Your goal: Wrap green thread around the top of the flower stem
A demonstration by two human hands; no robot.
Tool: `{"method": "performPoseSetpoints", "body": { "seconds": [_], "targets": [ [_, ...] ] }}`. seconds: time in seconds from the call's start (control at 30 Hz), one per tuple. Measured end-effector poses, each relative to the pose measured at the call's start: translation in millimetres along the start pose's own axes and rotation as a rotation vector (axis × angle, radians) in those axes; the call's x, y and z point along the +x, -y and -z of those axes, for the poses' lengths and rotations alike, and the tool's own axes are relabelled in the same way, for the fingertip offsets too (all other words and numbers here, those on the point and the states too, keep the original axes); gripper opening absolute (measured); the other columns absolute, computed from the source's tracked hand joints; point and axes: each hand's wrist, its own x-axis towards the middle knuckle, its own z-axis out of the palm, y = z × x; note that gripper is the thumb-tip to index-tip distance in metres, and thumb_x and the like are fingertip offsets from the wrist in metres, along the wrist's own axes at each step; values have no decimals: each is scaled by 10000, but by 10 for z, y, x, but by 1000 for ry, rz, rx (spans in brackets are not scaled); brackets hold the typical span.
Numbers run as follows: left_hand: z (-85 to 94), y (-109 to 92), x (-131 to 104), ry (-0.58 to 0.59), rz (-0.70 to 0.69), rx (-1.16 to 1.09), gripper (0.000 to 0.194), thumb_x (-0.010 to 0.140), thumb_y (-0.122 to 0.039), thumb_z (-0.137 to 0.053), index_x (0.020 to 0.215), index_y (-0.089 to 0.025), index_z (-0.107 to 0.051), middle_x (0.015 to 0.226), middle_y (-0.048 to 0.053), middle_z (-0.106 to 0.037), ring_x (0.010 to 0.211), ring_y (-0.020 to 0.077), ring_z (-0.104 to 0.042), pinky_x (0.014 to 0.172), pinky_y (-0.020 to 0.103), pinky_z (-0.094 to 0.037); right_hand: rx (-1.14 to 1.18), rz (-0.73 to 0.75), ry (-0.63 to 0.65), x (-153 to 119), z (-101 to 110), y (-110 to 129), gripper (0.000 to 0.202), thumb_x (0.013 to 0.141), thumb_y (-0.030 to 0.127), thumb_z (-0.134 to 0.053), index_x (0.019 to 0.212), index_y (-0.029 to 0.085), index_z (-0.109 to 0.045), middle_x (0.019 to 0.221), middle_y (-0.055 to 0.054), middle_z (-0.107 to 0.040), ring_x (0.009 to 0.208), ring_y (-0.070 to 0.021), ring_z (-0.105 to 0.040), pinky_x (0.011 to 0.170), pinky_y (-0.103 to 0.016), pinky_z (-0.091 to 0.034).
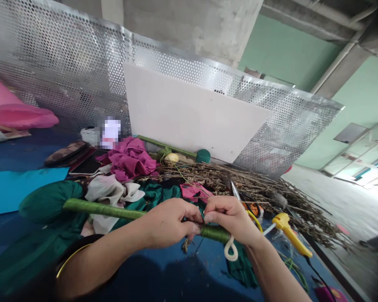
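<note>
A stick wrapped in green thread point(103, 208) lies across in front of me, with a round dark green cloth head point(52, 199) at its left end. A white cord loop point(231, 249) hangs at its right end. My left hand point(171, 224) is closed around the stick's middle, and a small dry brown scrap point(185, 245) shows just below those fingers. Over the stick's right part, my right hand point(228, 214) pinches with thumb and forefinger close to the left fingertips. What that pinch holds is too small to make out.
Dry plant stalks point(214, 178) lie along the back. A yellow glue gun point(290, 235) and scissors point(235, 191) are on the right. Behind my hands lie magenta cloth point(134, 157), white cloth point(105, 191) and green cloth point(151, 196). A perforated metal screen point(164, 54) bounds the blue table point(145, 279).
</note>
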Motion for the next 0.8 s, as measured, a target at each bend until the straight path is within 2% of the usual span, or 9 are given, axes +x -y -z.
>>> {"method": "performPoseSetpoints", "body": {
  "seconds": [0.2,0.33,0.4,0.53,0.63,0.8],
  "targets": [
    [-47,36,40,-65,-17,45,139,756,-227,-520,739,-183,-650,693,-9,-656,669,161,-595,599,230,-383,-219,95,55,-18,66,77,258,880,303,-588,661,175,-639,614,10,-576,572,-114,-511,554,-232,-389],
    [-62,7,43,-154,-2,139,133,772,-252,-554,801,-208,-677,694,-18,-664,685,164,-590,590,233,-355,-541,120,48,-119,90,229,197,923,224,-501,768,179,-614,698,-5,-588,644,-121,-532,588,-222,-393],
    [-62,-8,37,-235,-7,197,145,794,-263,-553,852,-226,-681,751,-18,-686,723,175,-603,610,242,-354,-765,178,-33,-177,36,302,212,946,214,-460,801,179,-610,715,-12,-588,630,-122,-541,573,-227,-370],
    [-33,-35,18,-352,-42,261,173,841,-256,-525,931,-245,-672,895,-10,-716,825,197,-630,669,258,-371,-1150,382,-250,-230,-171,353,307,980,233,-383,757,181,-587,618,-3,-558,487,-129,-508,488,-263,-295],
    [-3,-52,0,-402,-81,245,177,866,-248,-512,951,-253,-667,915,-21,-721,854,191,-641,693,258,-378,-1261,421,-352,-235,-318,308,338,986,239,-357,718,196,-559,568,5,-548,442,-136,-506,467,-274,-279],
    [26,-43,-27,-485,-122,229,175,868,-237,-534,976,-276,-665,939,-50,-726,856,178,-647,697,256,-379,-1326,367,-485,-253,-464,206,341,987,246,-315,719,212,-523,551,10,-545,404,-142,-480,447,-281,-267]
  ]
}}
